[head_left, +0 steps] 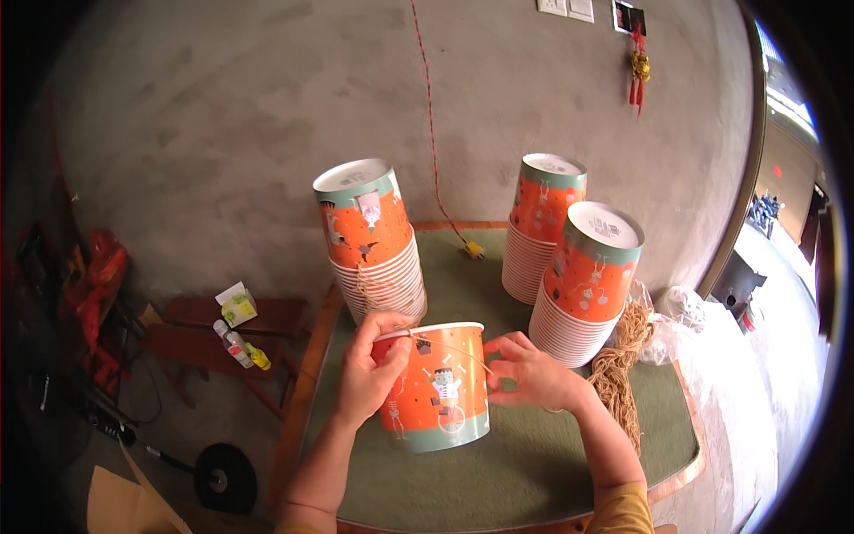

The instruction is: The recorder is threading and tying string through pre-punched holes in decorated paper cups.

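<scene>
An orange paper bucket (445,405) with a green band at its base and cartoon figures on its side stands upright, slightly tilted, over the green tabletop. My left hand (366,372) grips it at the left of its white rim, thumb on the outside. From that thumb a thin brown twine (452,343) runs across the front of the bucket, just below the rim, to my right hand (536,374). The fingers of my right hand are closed on the twine beside the bucket's right side. A bundle of brown twine (620,374) lies to the right of that hand.
Upside-down bucket stacks stand on the green-topped table (534,472): one at left (365,227), two at right (594,267) (544,200). A yellow plug (474,251) hangs on a red cord. Clear plastic (663,334) lies right; a red-brown bench (191,351) stands left.
</scene>
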Demonstrator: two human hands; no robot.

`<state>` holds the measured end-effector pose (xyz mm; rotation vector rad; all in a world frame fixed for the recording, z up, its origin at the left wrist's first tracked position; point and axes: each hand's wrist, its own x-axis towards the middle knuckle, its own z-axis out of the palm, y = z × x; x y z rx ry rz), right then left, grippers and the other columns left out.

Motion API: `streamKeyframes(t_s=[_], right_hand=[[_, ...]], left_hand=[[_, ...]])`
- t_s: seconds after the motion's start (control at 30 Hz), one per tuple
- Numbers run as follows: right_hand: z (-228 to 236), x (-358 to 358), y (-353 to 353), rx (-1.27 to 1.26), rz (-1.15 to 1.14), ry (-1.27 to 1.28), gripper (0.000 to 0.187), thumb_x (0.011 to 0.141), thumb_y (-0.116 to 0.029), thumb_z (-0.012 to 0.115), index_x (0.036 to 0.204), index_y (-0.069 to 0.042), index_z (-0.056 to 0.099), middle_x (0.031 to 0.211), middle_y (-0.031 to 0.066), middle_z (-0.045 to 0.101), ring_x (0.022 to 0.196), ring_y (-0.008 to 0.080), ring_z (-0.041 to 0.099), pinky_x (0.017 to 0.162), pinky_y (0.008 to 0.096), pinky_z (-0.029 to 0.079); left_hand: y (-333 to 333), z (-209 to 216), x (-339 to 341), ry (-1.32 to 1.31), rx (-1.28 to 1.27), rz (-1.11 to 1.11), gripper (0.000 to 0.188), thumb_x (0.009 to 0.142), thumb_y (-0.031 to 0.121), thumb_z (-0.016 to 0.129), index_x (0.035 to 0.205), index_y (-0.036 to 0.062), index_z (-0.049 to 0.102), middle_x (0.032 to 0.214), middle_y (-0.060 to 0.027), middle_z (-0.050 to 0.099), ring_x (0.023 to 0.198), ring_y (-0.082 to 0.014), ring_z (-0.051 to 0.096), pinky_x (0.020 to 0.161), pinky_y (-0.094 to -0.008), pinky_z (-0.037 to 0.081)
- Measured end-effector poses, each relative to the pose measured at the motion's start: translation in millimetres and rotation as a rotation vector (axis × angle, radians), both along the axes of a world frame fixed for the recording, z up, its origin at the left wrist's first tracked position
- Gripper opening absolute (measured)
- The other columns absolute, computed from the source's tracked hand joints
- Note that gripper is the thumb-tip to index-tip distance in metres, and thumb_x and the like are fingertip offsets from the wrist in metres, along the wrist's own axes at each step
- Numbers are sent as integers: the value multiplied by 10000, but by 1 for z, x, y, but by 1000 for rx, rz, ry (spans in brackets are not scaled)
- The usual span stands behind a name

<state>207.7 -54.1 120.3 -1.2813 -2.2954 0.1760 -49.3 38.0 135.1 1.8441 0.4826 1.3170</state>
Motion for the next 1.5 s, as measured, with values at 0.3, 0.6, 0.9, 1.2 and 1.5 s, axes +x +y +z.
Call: streamKeyframes(t_s=[0.3,0.6,0.9,1.2,1.5], right_hand=[[-40,-20,19,-347,283,542,299,804,-204,810,893,-112,539,1381,96,401,1312,284,328,1112,426,284],[-33,-50,27,-501,105,1147,338,918,-427,670,979,-107,583,1284,3,375,1176,130,420,1042,315,343],[11,-71,48,-427,19,1219,519,937,-520,605,1191,-72,541,1108,-29,502,1097,87,478,1000,287,375],[98,-67,97,-268,25,1251,520,933,-522,608,1196,-77,548,1118,-11,582,1079,100,524,912,310,442],[138,-61,160,-334,161,1349,342,956,-373,626,1082,-59,578,1155,41,604,1058,133,578,965,284,468]], left_hand=[[22,7,-27,-190,-289,-51,131,943,22,593,967,69,473,877,32,483,806,-31,465,733,-198,407],[38,11,-42,-320,-437,38,133,968,180,612,1002,53,586,943,25,495,892,-51,502,813,-214,425],[35,30,-41,-277,-170,311,419,1008,402,510,1012,24,690,986,-58,495,985,-152,487,924,-320,384],[59,74,-37,-584,-62,147,383,1043,361,419,1141,17,558,1101,-76,598,1050,-146,551,950,-311,414],[146,101,-51,-268,201,155,572,1041,434,369,1444,32,415,1481,-120,372,1422,-221,217,1151,-377,188]])
